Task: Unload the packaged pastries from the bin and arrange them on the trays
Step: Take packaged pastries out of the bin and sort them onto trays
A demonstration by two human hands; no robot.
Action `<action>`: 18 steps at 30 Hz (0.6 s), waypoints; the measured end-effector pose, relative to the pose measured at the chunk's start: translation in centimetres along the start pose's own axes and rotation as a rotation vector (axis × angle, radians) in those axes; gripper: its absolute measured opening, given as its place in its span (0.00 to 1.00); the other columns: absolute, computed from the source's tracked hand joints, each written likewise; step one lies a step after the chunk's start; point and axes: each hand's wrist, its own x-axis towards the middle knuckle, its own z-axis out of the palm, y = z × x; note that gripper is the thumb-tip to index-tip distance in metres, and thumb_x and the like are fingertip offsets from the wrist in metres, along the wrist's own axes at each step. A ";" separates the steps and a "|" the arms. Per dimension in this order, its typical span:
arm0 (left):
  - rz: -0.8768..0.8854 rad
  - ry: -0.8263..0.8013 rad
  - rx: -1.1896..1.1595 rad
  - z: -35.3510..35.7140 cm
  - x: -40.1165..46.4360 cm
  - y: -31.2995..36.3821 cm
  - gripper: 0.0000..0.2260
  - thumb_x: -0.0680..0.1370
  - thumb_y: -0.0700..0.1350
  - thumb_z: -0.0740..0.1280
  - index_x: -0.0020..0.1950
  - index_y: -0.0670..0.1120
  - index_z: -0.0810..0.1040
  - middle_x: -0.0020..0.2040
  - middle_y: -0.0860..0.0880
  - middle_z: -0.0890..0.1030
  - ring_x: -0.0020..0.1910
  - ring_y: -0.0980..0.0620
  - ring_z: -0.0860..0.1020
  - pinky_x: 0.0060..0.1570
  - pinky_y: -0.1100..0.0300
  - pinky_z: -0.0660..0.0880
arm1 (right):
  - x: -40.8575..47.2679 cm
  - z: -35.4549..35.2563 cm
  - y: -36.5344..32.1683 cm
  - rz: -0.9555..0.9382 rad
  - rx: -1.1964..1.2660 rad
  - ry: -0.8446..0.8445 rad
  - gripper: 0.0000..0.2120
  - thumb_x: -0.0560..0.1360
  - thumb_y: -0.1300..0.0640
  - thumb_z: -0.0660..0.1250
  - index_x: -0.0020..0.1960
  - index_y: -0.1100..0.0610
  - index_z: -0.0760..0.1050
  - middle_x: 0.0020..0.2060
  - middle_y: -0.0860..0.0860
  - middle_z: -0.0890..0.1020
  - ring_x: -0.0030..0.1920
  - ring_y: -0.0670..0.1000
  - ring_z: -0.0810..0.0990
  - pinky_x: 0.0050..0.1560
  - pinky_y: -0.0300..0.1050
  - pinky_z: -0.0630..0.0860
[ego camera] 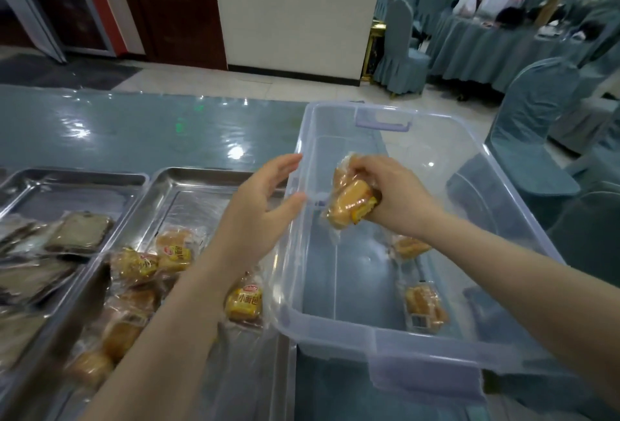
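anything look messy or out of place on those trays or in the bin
Nothing spilled or visibly damaged. The golden pastries on the nearer tray lie in a loose, overlapping heap, not rows. Two packs remain in the bin; the right hand grips another pack.

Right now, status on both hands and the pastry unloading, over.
Right hand grips golden wrapped pastries above clear plastic bin. Left hand open, empty, at bin's left wall. Two packs left in bin. Nothing blocking steel tray.
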 end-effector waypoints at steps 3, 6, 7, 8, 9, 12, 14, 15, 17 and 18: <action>0.003 0.021 -0.110 -2.6 -0.5 1.1 0.19 0.76 0.44 0.67 0.62 0.63 0.68 0.66 0.57 0.73 0.66 0.61 0.70 0.65 0.59 0.69 | 0.9 -2.1 -4.6 0.077 0.086 0.131 0.22 0.64 0.60 0.75 0.54 0.46 0.72 0.44 0.37 0.74 0.42 0.39 0.71 0.43 0.20 0.62; 0.016 0.048 -0.160 -5.5 -1.6 2.0 0.19 0.73 0.54 0.67 0.63 0.63 0.68 0.65 0.60 0.73 0.64 0.63 0.71 0.61 0.63 0.71 | 2.0 -2.3 -9.9 0.044 0.170 0.152 0.22 0.65 0.58 0.75 0.53 0.45 0.71 0.44 0.37 0.76 0.45 0.40 0.74 0.44 0.31 0.69; 0.015 0.060 -0.180 -6.5 -2.1 2.0 0.20 0.74 0.55 0.67 0.65 0.61 0.68 0.65 0.60 0.73 0.63 0.64 0.72 0.59 0.65 0.72 | 2.4 -1.9 -11.6 0.019 0.184 0.139 0.21 0.65 0.57 0.75 0.54 0.47 0.72 0.46 0.40 0.77 0.47 0.42 0.75 0.45 0.34 0.71; 0.013 0.071 -0.207 -7.5 -2.7 1.9 0.21 0.75 0.55 0.66 0.67 0.59 0.69 0.65 0.59 0.74 0.62 0.63 0.73 0.56 0.67 0.73 | 2.8 -1.2 -13.3 0.001 0.187 0.119 0.22 0.64 0.56 0.76 0.55 0.48 0.73 0.48 0.43 0.78 0.48 0.44 0.75 0.46 0.36 0.73; 0.015 0.080 -0.232 -8.6 -3.4 1.6 0.21 0.75 0.53 0.64 0.68 0.57 0.69 0.65 0.58 0.75 0.61 0.62 0.74 0.54 0.68 0.74 | 3.2 -0.3 -14.9 -0.007 0.187 0.090 0.22 0.64 0.55 0.76 0.56 0.49 0.73 0.49 0.45 0.78 0.50 0.46 0.76 0.48 0.38 0.74; 0.011 0.138 -0.296 -11.9 -5.8 -0.2 0.17 0.76 0.49 0.60 0.65 0.55 0.73 0.61 0.56 0.78 0.57 0.56 0.78 0.50 0.66 0.76 | 3.9 3.0 -18.8 -0.025 0.208 -0.009 0.24 0.64 0.59 0.75 0.58 0.51 0.72 0.52 0.49 0.77 0.54 0.49 0.75 0.52 0.46 0.74; -0.049 0.235 -0.352 -13.7 -7.3 -2.2 0.13 0.76 0.47 0.60 0.57 0.57 0.79 0.57 0.54 0.81 0.53 0.53 0.80 0.45 0.64 0.77 | 3.9 5.5 -20.7 -0.030 0.224 -0.091 0.27 0.63 0.60 0.74 0.60 0.51 0.71 0.55 0.50 0.75 0.56 0.50 0.73 0.54 0.45 0.73; -0.098 0.292 -0.375 -14.4 -7.9 -3.4 0.12 0.76 0.46 0.60 0.53 0.56 0.81 0.54 0.52 0.82 0.51 0.51 0.81 0.44 0.61 0.78 | 3.8 6.8 -21.4 -0.027 0.239 -0.150 0.29 0.63 0.59 0.76 0.61 0.50 0.70 0.56 0.50 0.74 0.57 0.49 0.72 0.55 0.45 0.73; -0.206 0.389 -0.386 -15.4 -9.0 -5.7 0.13 0.78 0.42 0.60 0.47 0.54 0.83 0.51 0.49 0.83 0.51 0.46 0.80 0.45 0.54 0.79 | 3.5 9.4 -22.4 -0.005 0.250 -0.287 0.37 0.60 0.54 0.80 0.65 0.48 0.67 0.61 0.49 0.72 0.60 0.49 0.71 0.59 0.48 0.73; -0.256 0.420 -0.367 -15.7 -9.5 -6.8 0.13 0.79 0.41 0.60 0.46 0.53 0.83 0.50 0.49 0.83 0.51 0.46 0.80 0.46 0.52 0.79 | 3.3 10.6 -22.6 0.022 0.247 -0.357 0.41 0.59 0.51 0.81 0.67 0.47 0.65 0.64 0.48 0.71 0.63 0.50 0.70 0.62 0.50 0.71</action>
